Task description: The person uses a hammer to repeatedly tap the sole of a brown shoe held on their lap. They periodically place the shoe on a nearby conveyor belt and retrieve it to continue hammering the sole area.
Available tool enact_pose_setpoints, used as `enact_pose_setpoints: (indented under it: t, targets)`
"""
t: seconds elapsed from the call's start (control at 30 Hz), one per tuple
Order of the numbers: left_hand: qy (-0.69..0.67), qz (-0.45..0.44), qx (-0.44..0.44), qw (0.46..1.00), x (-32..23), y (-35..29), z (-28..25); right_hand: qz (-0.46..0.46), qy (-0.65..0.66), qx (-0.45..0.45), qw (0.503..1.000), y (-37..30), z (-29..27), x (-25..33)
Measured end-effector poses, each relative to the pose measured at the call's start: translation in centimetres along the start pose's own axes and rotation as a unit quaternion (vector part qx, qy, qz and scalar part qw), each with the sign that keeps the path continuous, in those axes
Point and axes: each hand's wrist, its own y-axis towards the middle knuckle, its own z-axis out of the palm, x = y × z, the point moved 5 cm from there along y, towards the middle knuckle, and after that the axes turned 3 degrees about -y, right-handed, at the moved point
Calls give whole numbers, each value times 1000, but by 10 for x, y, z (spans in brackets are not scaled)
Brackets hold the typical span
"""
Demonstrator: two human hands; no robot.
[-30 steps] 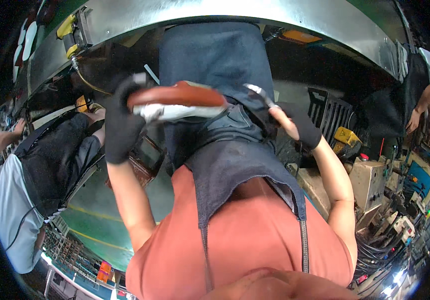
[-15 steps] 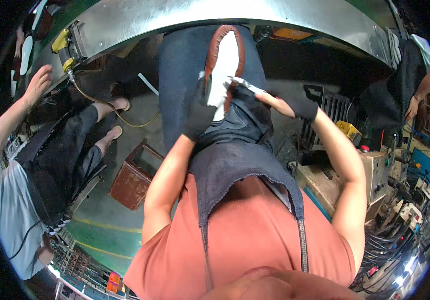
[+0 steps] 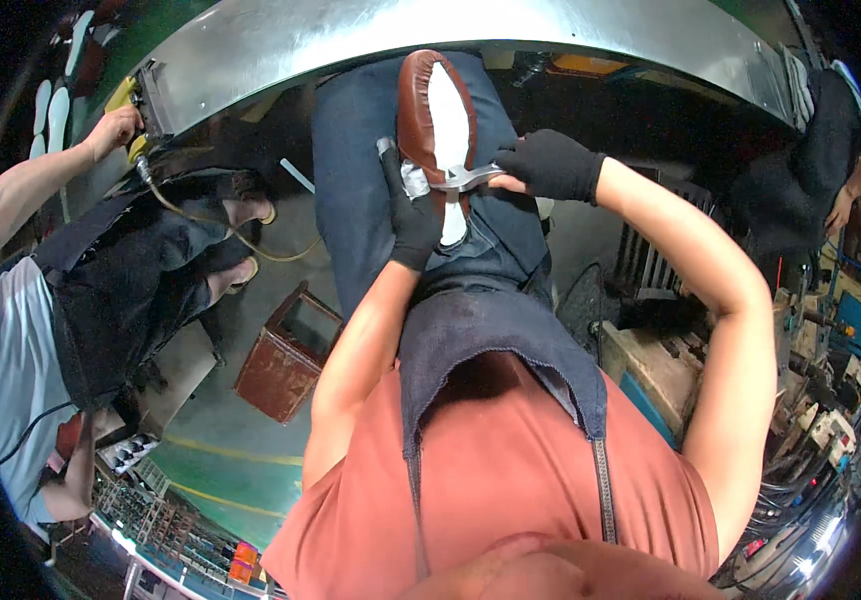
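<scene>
A brown leather shoe upper [image 3: 417, 115] with a white sole face [image 3: 448, 112] turned up rests on my lap over the dark blue apron [image 3: 351, 150], toe pointing away. My left hand [image 3: 415, 218], in a black glove with bare or taped fingertips, is closed around the shoe's left side near its middle. In my gloved right hand [image 3: 556, 166] is a pair of metal pliers [image 3: 471, 178], whose head lies across the shoe's narrow waist. Whether the jaws pinch the leather edge I cannot make out. My fingers hide part of the heel end.
A shiny metal bench [image 3: 351, 70] curves across the front. At left, a co-worker's hand [image 3: 116, 130] is on a yellow tool [image 3: 123, 96] with a hose. A brown stool [image 3: 286, 360] stands left of me. Machinery [image 3: 651, 350] and cables are close on my right.
The shoe has rolled so that more of its brown left side shows. My right hand has turned and risen, swinging the pliers across the waist. The co-worker's hand has reached the yellow tool.
</scene>
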Motion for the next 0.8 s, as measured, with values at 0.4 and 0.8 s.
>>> enact_pose_setpoints:
  t: [0.4,0.8]
  targets:
    - [330,-72,204,919,-144,22,14,-29,44,7,999,0,-47,99]
    - [-255,-210,157,931,-73,20,16,216,318,9,923,-19,-50,36]
